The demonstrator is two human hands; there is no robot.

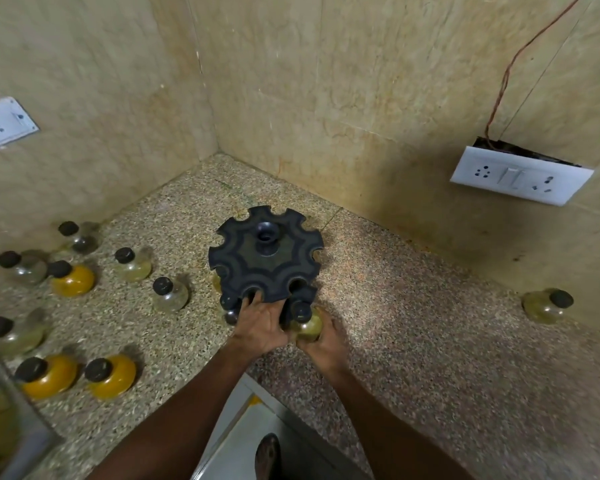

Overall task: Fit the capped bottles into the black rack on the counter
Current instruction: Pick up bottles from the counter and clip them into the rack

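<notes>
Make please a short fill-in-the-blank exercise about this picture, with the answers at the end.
1. The right hand grips a capped bottle at the ____ rack.
2. The left hand holds the rack with its fingers in a notch of the ____ tier.
3. One lone bottle stands on the counter far to the ____ of the rack.
4. The switch plate on the right wall is ____ in colour.

Answers: black; top; right; white
</notes>
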